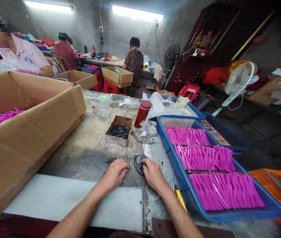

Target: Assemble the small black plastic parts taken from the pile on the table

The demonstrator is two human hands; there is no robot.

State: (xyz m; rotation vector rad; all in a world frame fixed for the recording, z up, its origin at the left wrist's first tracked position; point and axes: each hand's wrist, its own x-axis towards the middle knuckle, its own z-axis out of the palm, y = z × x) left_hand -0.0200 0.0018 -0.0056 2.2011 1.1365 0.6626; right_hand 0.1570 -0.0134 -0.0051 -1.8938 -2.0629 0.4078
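Observation:
My left hand (pixel 115 172) is over the worktable with its fingers curled together; anything inside them is hidden. Just beyond it lies a small heap of black pieces (pixel 111 160), too small to name. A crumpled dark plastic bag (pixel 139 164) is gripped at its right side by my right hand (pixel 154 174), thumb and fingers closed. Farther off, a small cardboard box (pixel 117 140) holds many thin black pieces (pixel 120 131). Beside that box are a clear bag of small pieces (pixel 145 133) and a dark red lidded bottle (pixel 142 114).
A blue tray (pixel 212 216) with rows of magenta strips (pixel 224 191) stands at right, a yellow-handled tool (pixel 180 200) beside it. At left is a large cardboard box (pixel 31 132). A white board (pixel 81 201) lies in front. Several people sit beyond; a fan (pixel 240 79) stands right.

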